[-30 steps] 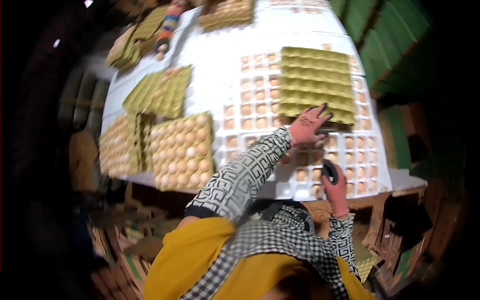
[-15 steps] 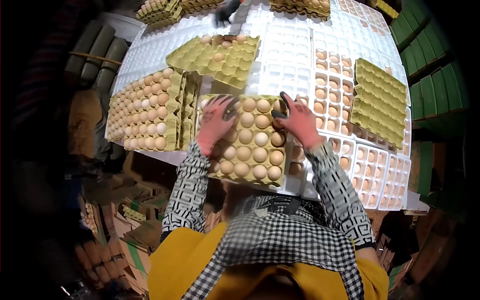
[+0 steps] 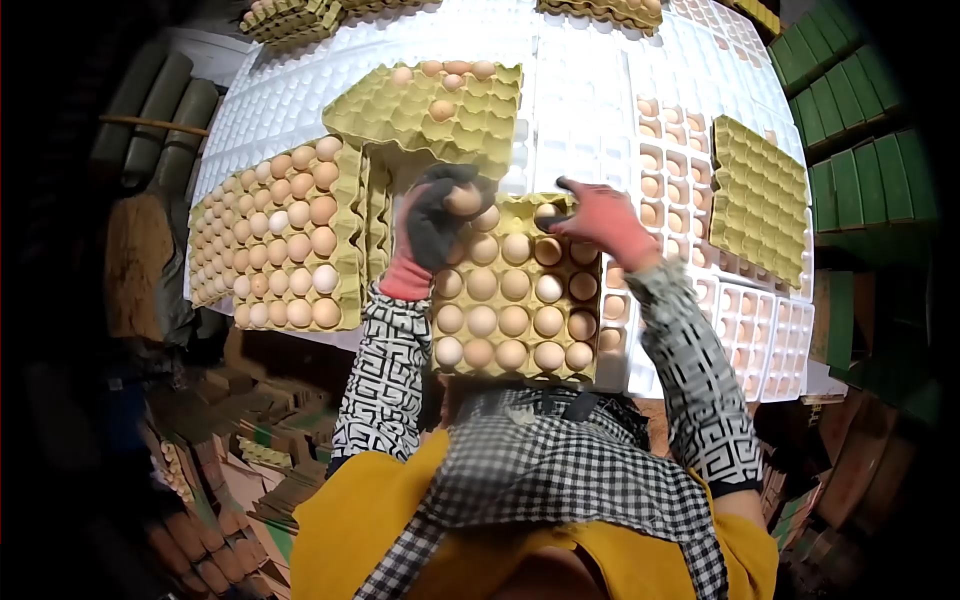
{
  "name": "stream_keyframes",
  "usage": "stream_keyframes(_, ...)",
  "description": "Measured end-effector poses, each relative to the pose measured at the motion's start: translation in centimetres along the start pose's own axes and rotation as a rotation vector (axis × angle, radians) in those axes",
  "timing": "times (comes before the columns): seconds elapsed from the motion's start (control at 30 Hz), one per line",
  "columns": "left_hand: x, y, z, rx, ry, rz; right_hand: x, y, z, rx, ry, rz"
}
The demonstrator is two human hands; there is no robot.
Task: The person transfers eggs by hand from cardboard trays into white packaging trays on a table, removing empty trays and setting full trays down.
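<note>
Both hands wear pink gloves with dark fingertips. My left hand [image 3: 436,225], its dark palm turned up, has its fingers wrapped round an egg [image 3: 463,199] over the back left of a full tray. That pulp egg tray [image 3: 522,376] lies at the table's front edge, filled with rows of eggs. My right hand [image 3: 596,220] is at the tray's back right, thumb and fingers closed on an egg [image 3: 548,214]. Some cells at the tray's back edge show no egg. White plastic trays [image 3: 672,190] with eggs lie right of it.
Stacked pulp trays of eggs [image 3: 290,240] stand at the left. Behind them a tilted pulp tray [image 3: 400,115] holds several eggs. An empty pulp tray [image 3: 757,200] lies on the white trays at the right. Green crates [image 3: 870,185] stand beyond the table.
The egg tray sits slightly further right in view. My left hand has turned over and taken an egg; my right hand has closed at the back-right eggs. The other worker's dark glove has left view.
</note>
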State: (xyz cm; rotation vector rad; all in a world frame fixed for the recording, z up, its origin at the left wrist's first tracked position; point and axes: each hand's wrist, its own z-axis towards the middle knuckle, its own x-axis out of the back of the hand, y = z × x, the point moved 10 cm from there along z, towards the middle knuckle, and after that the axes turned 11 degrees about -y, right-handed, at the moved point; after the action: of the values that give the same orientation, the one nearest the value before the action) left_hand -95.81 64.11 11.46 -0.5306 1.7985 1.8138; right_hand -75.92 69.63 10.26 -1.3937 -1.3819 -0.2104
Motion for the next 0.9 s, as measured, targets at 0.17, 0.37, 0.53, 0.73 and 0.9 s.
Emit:
stream_keyframes(0.17, -6.5, -4.1, 0.5, 0.485, -0.463, 1.872, 0.4, -0.6, 0.7, 0.192, 0.112, -0.203)
stream_keyframes(0.37, -5.8, -6.0, 1.0, 0.436, -0.534, 1.964, 4.4, 5.6, -8.4, 0.241, 0.024, 1.28)
stream_keyframes(0.53, -4.5, -1.8, -1.3, 0.432, -0.182, 0.785, 0.1, 1.4, -6.4, 0.164, 0.17, -0.393)
stream_keyframes(0.73, -12.6, -6.4, -7.1, 0.379, -0.232, 0.689, 1.3, 2.8, -7.5, 0.275, 0.233, -0.275)
stream_keyframes(0.9, -19.7, -17.5, -12.3, 0.516, -0.405, 1.373, 3.6, 15.2, -22.4, -0.073, 0.548, 0.253)
